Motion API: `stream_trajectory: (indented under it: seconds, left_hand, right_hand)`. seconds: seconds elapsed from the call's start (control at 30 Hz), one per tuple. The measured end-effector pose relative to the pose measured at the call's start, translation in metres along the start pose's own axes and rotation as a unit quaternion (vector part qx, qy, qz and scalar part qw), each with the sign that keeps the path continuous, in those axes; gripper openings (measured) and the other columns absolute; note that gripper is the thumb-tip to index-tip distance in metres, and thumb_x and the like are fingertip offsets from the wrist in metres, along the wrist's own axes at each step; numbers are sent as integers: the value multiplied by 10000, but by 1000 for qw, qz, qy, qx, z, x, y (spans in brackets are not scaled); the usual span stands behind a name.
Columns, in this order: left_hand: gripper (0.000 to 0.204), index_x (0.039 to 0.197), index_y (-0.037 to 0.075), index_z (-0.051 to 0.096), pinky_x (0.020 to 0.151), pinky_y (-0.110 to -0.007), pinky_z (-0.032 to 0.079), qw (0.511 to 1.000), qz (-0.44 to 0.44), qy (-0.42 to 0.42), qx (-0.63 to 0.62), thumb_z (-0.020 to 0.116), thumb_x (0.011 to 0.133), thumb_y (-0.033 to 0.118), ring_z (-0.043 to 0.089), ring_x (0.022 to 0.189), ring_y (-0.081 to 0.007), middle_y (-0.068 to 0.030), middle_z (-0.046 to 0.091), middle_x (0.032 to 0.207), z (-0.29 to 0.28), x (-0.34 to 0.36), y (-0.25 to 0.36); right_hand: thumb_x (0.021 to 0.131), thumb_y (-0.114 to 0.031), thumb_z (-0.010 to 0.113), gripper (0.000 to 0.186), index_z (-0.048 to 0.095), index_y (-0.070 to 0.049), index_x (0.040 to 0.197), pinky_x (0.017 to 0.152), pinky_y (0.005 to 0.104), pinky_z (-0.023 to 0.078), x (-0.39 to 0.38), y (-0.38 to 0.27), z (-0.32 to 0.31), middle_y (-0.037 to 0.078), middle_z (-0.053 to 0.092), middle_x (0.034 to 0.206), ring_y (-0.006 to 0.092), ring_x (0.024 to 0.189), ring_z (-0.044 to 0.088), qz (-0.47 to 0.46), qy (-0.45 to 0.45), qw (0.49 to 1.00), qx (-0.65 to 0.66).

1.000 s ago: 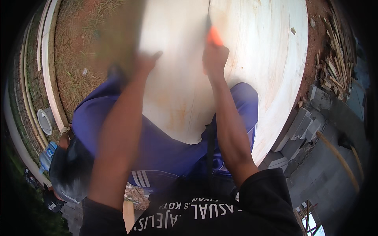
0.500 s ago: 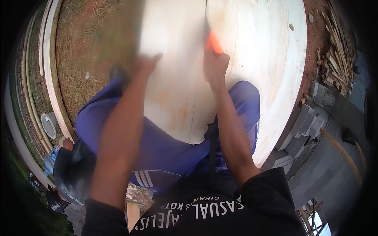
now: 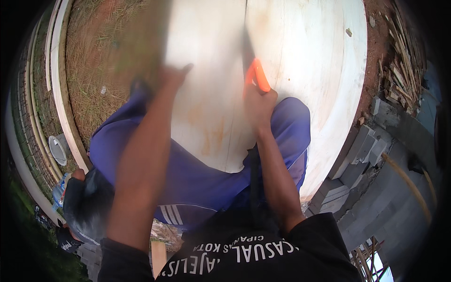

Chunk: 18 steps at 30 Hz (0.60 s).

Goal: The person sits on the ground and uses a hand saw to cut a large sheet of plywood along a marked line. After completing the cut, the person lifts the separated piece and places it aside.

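My right hand [image 3: 260, 101] is closed on the orange handle [image 3: 260, 73] of a hand saw. Its blurred dark blade [image 3: 248, 44] lies along a cut line in the pale wooden board [image 3: 319, 61]. Near the board's left edge is my left hand [image 3: 174, 75], thumb out over the surface; motion smears its other fingers. My knees in blue trousers [image 3: 289, 117] are bent at the near part of the board, on either side.
Dry grass [image 3: 89, 80] and timber strips [image 3: 61, 56] lie left. Part of another person [image 3: 77, 176] shows lower left, near a white bucket [image 3: 57, 148]. Scrap wood [image 3: 401, 66], grey blocks [image 3: 357, 150] and a bamboo pole [image 3: 406, 183] are at right.
My right hand and the saw have moved toward my body, showing more of the orange handle. My left hand stays in much the same place.
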<state>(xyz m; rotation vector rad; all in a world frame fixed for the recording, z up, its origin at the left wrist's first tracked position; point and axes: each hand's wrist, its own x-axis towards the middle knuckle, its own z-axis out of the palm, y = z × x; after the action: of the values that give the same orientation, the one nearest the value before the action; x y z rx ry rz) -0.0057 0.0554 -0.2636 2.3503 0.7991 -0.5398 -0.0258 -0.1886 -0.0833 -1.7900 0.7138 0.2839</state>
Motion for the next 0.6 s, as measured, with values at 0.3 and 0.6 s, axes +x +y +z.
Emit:
stream_trajectory:
  seconds: [0.3, 0.6]
  left_hand:
    - [1087, 1305, -234, 446, 1010, -448, 524, 1000, -2, -2, 23, 881, 740, 586, 635, 1193, -443, -374, 594, 1297, 2, -9, 36]
    - [1096, 1326, -223, 431, 1044, -459, 504, 997, -1, 40, 60, 893, 730, 573, 598, 1254, -434, -366, 574, 1332, -7, -10, 19]
  right_hand:
    - [889, -68, 578, 247, 510, -13, 658, 489, 292, 316, 89, 7, 14, -33, 462, 600, 78, 526, 400, -54, 17, 998, 34]
    - [875, 83, 522, 368, 682, 69, 1207, 639, 237, 437, -99, 27, -48, -31, 578, 772, 37, 681, 510, -55, -6, 998, 43]
